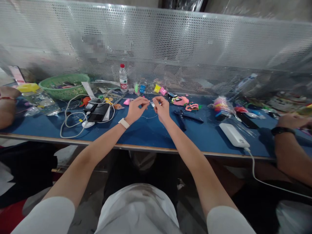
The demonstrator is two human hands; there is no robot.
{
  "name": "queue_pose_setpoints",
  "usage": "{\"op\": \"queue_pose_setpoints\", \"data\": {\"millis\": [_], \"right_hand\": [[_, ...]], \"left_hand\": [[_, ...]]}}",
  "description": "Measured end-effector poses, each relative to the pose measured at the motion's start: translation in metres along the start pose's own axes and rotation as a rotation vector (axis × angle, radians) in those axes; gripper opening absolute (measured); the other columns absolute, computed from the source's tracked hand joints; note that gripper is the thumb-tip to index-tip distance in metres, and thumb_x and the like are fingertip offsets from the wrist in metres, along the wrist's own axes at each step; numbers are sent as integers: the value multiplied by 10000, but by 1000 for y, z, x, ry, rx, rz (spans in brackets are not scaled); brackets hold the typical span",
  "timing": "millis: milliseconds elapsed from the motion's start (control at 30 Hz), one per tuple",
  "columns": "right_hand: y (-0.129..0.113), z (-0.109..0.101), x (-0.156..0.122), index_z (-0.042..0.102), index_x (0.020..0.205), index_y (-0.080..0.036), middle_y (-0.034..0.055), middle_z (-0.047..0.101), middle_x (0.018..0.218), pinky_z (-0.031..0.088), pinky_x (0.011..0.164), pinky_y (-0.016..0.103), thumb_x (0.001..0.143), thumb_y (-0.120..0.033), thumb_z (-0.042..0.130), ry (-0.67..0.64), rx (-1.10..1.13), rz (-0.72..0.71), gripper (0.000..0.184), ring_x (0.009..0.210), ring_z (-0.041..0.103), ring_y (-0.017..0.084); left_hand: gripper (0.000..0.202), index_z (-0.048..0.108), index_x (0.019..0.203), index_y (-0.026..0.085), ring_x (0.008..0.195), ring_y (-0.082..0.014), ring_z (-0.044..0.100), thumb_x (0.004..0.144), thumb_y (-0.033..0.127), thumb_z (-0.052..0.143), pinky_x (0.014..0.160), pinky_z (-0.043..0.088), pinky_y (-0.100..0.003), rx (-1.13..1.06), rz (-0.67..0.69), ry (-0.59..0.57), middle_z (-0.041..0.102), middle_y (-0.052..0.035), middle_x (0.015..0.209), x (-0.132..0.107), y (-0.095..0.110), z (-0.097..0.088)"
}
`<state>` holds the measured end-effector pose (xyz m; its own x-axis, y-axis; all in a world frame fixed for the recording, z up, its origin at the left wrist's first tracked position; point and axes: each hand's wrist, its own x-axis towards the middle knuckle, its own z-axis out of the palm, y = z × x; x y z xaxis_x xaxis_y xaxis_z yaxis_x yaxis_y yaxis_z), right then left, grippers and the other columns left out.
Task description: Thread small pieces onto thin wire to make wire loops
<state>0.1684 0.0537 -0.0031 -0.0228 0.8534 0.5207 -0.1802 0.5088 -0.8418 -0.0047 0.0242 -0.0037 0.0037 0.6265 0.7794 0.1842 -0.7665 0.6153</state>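
- Small pale item (153,104), between left grip (136,110) and right grip (161,109): too small to identify.
- Thin strand (148,117), below both: ends not discernible.
- Green basket (64,94): front left part hidden by yellow-lidded jar (44,100); contents blurred.
- Bottle (123,80): label print too small to read.
- Patch on perforated panel (95,47): blurred, unreadable.
- Bagged coloured pieces (220,105): individual shapes indistinct.
- White cable (253,169): cut off at right edge.
- Co-worker's left-side arm (7,109): cut off by left edge.
- Co-worker's right-side hand (292,120): partly blurred; object in it cut off by right edge.
- Counter (146,139): both ends out of view.
- Wearer's white sleeves (48,214): cut off by bottom edge.
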Motion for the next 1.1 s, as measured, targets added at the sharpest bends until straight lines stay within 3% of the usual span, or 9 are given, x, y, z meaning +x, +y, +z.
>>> {"op": "queue_pose_setpoints", "data": {"millis": [100,267,400,533,667,767,967,1100], "right_hand": [[-2,-7,5,693,941,-259,-59,595,777,330,416,252,784,-828,876,-20,3,-43,618,460,417,53],[-11,-14,5,733,963,-258,-43,644,820,379,446,255,848,-772,869,-164,-33,-126,543,484,443,55],[-15,-13,1,740,969,-253,-30,664,872,397,455,262,898,-735,853,-224,-39,-177,501,487,462,54],[-19,-12,-2,721,951,-249,-32,650,838,392,461,269,912,-742,837,-247,-71,-199,507,489,472,66],[-24,-11,-4,699,916,-244,-35,627,780,389,486,275,918,-751,824,-247,-118,-221,523,513,457,85],[-26,-9,-6,696,902,-240,-20,635,791,380,499,278,904,-795,805,-243,-170,-223,565,554,460,101],[-24,-3,-7,661,881,-244,-25,604,738,360,493,285,868,-862,788,-253,-162,-176,630,548,456,113],[-20,-1,-7,640,881,-249,-49,558,668,356,481,281,856,-878,786,-286,-148,-129,646,517,446,113]], "left_hand": [[367,897,983,225,722,-152,715,911,585,902,731,602,-337,-202,-77,-37,821,-95,1058,1,0,1],[450,839,850,191,669,-111,660,769,595,1022,664,550,-266,-591,-340,-105,764,-38,834,6,1,-1],[506,762,813,179,636,-85,618,676,540,1090,639,522,-228,-672,-431,-156,678,12,728,6,3,-3],[571,715,816,174,605,-86,593,682,601,1070,596,485,-239,-624,-454,-267,686,-5,749,6,4,-7],[603,698,800,167,584,-99,585,823,723,931,574,428,-260,-434,-366,-387,701,-40,759,5,3,-10],[575,655,779,186,558,-116,557,947,713,813,592,425,-279,-214,-241,-430,646,-14,666,5,2,-12],[368,557,763,219,714,-184,575,1057,397,686,691,428,-324,343,169,-197,626,-28,740,7,-4,-15],[292,519,776,224,750,-193,577,1035,263,647,701,415,-332,437,246,-152,622,-39,805,7,-8,-15]]}}
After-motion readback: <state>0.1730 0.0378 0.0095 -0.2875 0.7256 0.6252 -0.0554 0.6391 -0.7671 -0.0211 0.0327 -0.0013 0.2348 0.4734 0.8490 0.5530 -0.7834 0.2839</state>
